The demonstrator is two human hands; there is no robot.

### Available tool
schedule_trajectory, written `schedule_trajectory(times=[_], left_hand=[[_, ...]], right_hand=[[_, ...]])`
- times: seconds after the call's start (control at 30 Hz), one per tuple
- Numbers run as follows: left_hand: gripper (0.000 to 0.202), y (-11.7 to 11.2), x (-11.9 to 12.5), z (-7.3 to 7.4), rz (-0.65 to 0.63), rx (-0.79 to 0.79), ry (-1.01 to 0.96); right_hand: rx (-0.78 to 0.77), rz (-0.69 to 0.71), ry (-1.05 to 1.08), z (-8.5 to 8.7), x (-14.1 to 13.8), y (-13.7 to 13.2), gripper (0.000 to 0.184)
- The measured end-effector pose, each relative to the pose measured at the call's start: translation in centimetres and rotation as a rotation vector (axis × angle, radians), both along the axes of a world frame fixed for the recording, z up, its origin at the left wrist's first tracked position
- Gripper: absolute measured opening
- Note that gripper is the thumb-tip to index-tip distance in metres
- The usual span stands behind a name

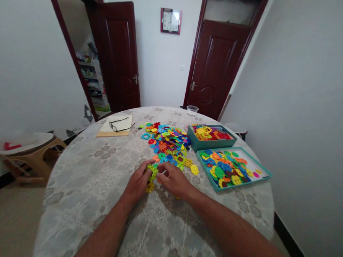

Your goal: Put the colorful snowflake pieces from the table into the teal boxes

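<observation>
Plastic gear-shaped building pieces in many colours lie in a loose pile (166, 141) on the table, just beyond my hands. My left hand (140, 179) is closed around a cluster of joined yellow-green gear pieces (152, 172), with yellow ones at its lower end. Close against the cluster's right side is my right hand (173, 179), its fingers curled together. Whatever its fingertips pinch is too small and hidden to make out. A yellow gear piece (194, 169) lies beyond the right hand.
Right of the pile stands a teal box (211, 144) full of gear pieces, with its lid (244, 185) in front holding more. Eyeglasses (121, 129) rest on a pad of paper (106, 130) at the left. A clear plastic bowl (192, 111) sits at the far edge.
</observation>
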State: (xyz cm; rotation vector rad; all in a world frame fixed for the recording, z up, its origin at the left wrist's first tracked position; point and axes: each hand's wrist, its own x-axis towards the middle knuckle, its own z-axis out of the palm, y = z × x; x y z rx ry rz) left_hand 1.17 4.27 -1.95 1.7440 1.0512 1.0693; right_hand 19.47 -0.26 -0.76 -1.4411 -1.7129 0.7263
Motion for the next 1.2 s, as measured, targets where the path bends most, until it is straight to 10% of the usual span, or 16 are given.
schedule_trajectory(times=[0.5,0.83,1.03,1.2], left_hand=[[0.043,-0.1,0.7,-1.0,-0.11,0.19,0.175],[0.041,1.2,-2.2,-0.6,0.014,0.449,0.457],[0.044,0.3,-2.1,0.0,-0.065,0.319,0.65],[0.061,-0.2,-3.0,0.8,-0.12,0.208,0.704]], right_hand=[[-0.012,-0.053,-0.093,0.4,0.8,0.2,0.004],[-0.14,-0.367,0.298,6.3,15.6,2.3,0.013],[-0.037,-0.679,0.349,10.1,24.4,8.0,0.011],[0.03,-0.781,0.267,10.1,26.2,9.8,0.009]])
